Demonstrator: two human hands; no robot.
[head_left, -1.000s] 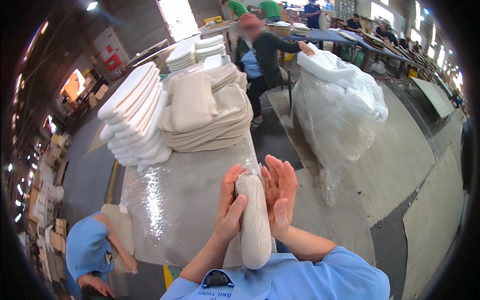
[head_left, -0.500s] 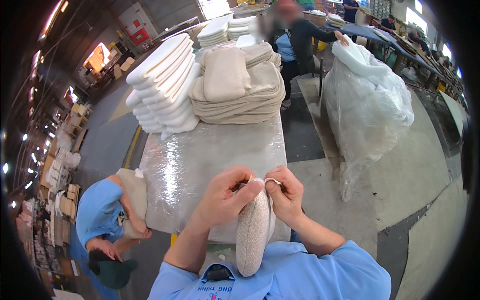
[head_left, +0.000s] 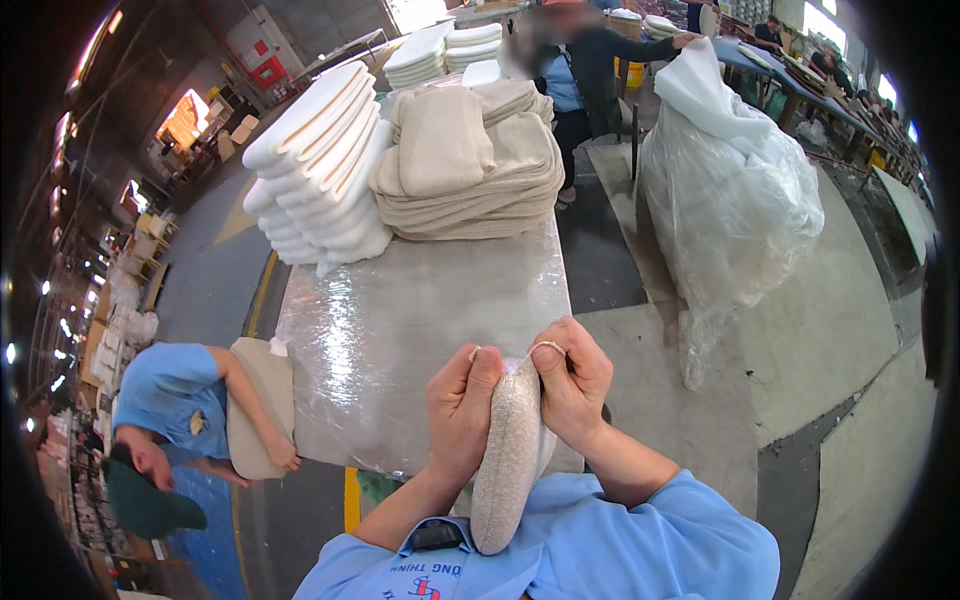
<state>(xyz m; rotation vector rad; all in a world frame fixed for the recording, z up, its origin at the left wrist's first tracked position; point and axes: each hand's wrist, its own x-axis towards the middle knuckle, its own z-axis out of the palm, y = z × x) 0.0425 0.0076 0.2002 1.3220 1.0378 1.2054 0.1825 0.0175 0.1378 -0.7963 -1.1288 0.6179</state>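
One held cushion (head_left: 508, 465), one large bag (head_left: 735, 195)

Both hands (head_left: 574, 388) on beige cushion (head_left: 507, 470), far end, nr tbl (head_left: 440, 285) w/ white pads (head_left: 318, 165).

Tabletop (head_left: 430, 295): greyish, flat, wrapped in clear plastic film (head_left: 335, 345); film glossy, with a bright streak of glare on the left half. At its far end, left: tall stack of white foam pads (head_left: 310, 175), edges uneven, leaning slightly. Just beside, to the right: broad pile of beige cloth covers (head_left: 465, 205), folded flat, a smaller bundle on top. More white pads (head_left: 420, 58) stacked beyond; whether on the same surface, cannot tell. Floor (head_left: 205, 305): dark grey, yellow stripe (head_left: 262, 295) along the left. Large pale sheets (head_left: 815, 310) lie flat on it, right side.
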